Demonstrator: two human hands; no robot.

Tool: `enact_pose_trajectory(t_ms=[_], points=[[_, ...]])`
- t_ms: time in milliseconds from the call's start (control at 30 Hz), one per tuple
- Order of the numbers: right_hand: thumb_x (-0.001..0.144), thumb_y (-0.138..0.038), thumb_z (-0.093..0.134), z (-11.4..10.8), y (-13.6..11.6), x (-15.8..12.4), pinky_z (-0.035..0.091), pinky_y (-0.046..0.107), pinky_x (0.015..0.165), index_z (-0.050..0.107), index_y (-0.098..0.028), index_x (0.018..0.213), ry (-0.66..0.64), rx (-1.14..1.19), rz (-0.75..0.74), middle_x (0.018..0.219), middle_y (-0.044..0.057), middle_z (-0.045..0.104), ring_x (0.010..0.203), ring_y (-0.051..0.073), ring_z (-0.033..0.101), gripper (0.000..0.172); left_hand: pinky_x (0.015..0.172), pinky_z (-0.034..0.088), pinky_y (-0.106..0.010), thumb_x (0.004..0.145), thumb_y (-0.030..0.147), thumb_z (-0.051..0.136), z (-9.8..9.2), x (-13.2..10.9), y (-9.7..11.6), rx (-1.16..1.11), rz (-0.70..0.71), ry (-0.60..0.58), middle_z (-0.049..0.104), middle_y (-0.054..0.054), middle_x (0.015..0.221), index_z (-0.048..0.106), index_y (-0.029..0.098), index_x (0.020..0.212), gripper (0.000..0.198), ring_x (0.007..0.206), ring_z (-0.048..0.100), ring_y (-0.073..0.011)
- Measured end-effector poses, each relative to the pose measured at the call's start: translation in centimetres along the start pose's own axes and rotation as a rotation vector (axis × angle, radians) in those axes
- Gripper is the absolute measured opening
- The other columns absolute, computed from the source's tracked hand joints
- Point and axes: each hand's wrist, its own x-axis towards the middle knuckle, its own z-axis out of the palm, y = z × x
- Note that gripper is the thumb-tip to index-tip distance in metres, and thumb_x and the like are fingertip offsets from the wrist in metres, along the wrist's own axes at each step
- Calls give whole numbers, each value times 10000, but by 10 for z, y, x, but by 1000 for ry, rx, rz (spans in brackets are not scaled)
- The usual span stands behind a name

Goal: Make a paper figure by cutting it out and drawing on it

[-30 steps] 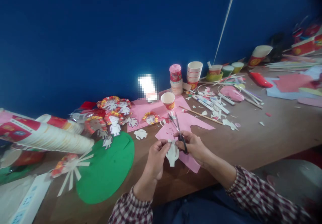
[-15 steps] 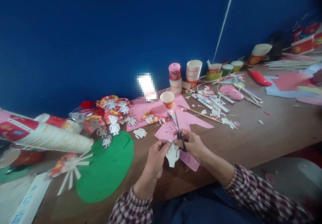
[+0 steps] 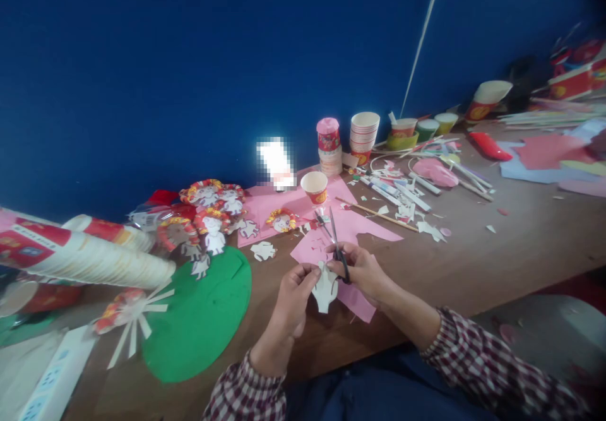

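My left hand (image 3: 296, 295) pinches the upper left edge of a white paper cutout (image 3: 325, 290), shaped like a small body, between thumb and fingers. Black-handled scissors (image 3: 339, 258) are in my right hand (image 3: 367, 276), their blades parted and pointing away from me. The right thumb and a fingertip also meet the cutout's top edge. Beneath and beyond the hands lies cut pink paper (image 3: 374, 228). A second white cutout (image 3: 264, 250) rests on the table to the left, near a small drawn face with a red and yellow rim (image 3: 281, 220).
A paper cup (image 3: 314, 189) stands just beyond the scissors, with stacked cups (image 3: 364, 137) behind. Markers (image 3: 379, 192) and scraps lie to the right. On the left are a green paper disc (image 3: 203, 320), several decorated figures (image 3: 214, 235) and a long cup stack (image 3: 104, 260) on its side.
Hardly anything differs. Both hands keep their hold on the cutout and scissors, and the view has shifted very slightly.
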Motion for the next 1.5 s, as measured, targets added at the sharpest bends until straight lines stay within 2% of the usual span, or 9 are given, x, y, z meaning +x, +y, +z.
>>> enact_pose_trajectory(t_ms=[233,467,667,1033,1500], points=[[604,-297,802,-1,0,0,350,212,511,629,-207,950,-13,1,4,638,-56,554,547,88,472,397,568,420,-210,625,420,778,1,0,1,-1,-16,0,638,-10,647,640,133,729,335,567,537,-102],[620,-304,803,-1,1,2,280,184,457,615,-195,941,-53,44,17,608,-77,503,495,54,406,388,552,421,-208,607,401,787,-1,1,2,-7,-39,6,644,-13,632,644,131,723,326,551,544,-102],[632,-376,803,-1,4,4,271,174,431,617,-193,963,-33,73,48,612,-65,523,496,57,437,421,547,426,-219,624,390,768,-2,5,-2,13,-34,37,639,-8,616,646,140,721,295,530,546,-108],[623,-342,819,-6,11,8,343,188,488,615,-185,984,-44,107,23,625,-56,572,545,70,491,444,562,433,-226,606,384,778,-1,2,0,-45,-19,39,644,-6,634,646,139,727,304,550,551,-110],[606,-281,827,-3,6,4,419,210,572,617,-180,977,-37,97,14,642,-56,593,591,88,557,438,562,443,-216,612,380,780,-1,-2,0,-70,-14,42,644,-1,635,649,135,752,311,561,559,-108]])
